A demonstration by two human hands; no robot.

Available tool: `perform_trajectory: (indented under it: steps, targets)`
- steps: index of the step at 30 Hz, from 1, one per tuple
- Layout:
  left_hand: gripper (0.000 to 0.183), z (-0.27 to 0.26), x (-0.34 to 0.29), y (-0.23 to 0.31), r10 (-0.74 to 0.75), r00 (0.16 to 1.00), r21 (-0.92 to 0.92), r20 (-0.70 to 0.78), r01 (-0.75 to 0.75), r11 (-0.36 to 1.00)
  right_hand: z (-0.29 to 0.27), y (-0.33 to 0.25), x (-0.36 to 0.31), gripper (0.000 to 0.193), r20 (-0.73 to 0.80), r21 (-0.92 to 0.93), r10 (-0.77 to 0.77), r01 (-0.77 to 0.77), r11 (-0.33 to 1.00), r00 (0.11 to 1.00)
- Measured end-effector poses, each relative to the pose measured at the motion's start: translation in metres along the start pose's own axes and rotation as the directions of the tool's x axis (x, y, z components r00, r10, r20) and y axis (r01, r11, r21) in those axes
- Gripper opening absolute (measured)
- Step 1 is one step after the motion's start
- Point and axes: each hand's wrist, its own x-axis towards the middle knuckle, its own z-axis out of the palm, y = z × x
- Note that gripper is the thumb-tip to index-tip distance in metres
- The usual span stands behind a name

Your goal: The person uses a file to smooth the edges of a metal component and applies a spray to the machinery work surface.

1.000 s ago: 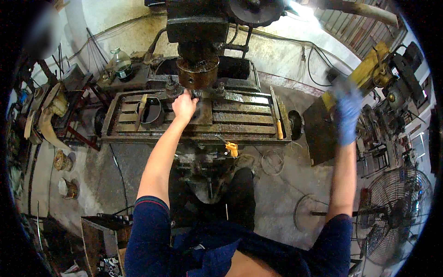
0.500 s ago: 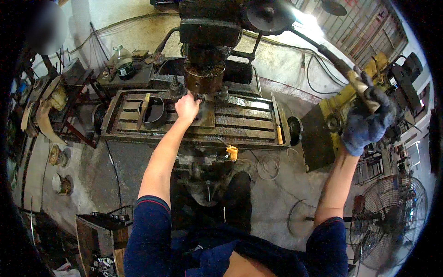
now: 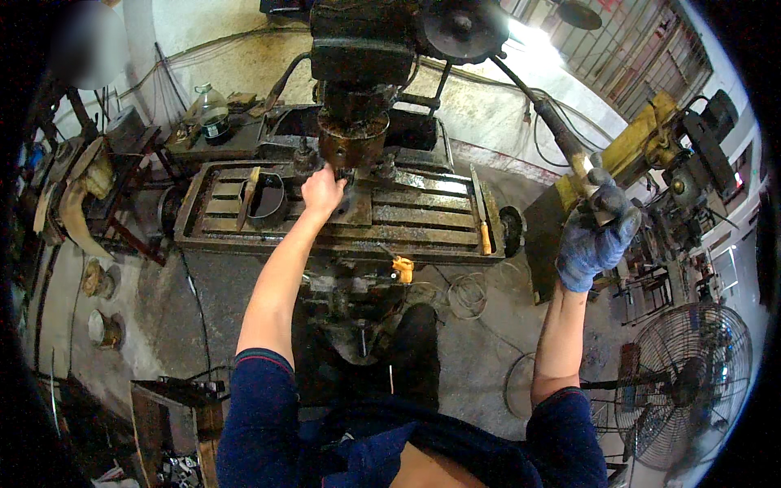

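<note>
My bare left hand (image 3: 323, 193) is closed just below the round spindle head (image 3: 352, 142) of a drilling or milling machine, its fingertips at something dark that I cannot make out. In a blue-grey glove, my right hand (image 3: 599, 236) is wrapped round the pale grip of a long feed lever (image 3: 555, 128), which slants down from the machine's upper right. Under the spindle lies the slotted machine table (image 3: 423, 213), with a flat metal block or plate (image 3: 356, 213) beside my left hand.
On the table's left stands a dark pot (image 3: 267, 218) with a brush (image 3: 247, 199) against it. A wooden-handled file (image 3: 486, 237) lies at the right end. An orange-yellow object (image 3: 402, 269) sits at the front edge. A caged fan (image 3: 690, 386) stands at lower right.
My right hand and the lever's grip have swung inward to the left and slightly down. My left hand stays by the spindle. The whole view has shifted a little.
</note>
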Motion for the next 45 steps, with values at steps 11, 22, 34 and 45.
perform_trajectory:
  steps: [11,22,34,45]
  targets:
    - [0.023,-0.085,-0.055,-0.027,0.148,0.963,-0.288,0.224,-0.079,0.954,0.005,0.003,-0.013,0.037,0.008,0.051,-0.032,0.031,0.998,0.999]
    - [0.022,-0.173,-0.137,-0.089,0.005,0.958,-0.446,0.286,0.129,0.886,0.004,0.009,-0.032,0.040,-0.188,0.002,0.090,-0.092,0.996,0.978]
    - [0.013,-0.238,-0.199,-0.159,-0.277,0.942,-0.510,0.187,0.334,0.793,0.006,0.016,-0.047,0.040,-0.180,-0.101,0.050,-0.069,0.993,0.982]
    - [0.019,-0.302,-0.275,-0.227,-0.459,0.888,-0.428,-0.019,0.407,0.807,0.004,0.011,-0.043,0.039,-0.154,-0.120,0.084,-0.103,0.987,0.985]
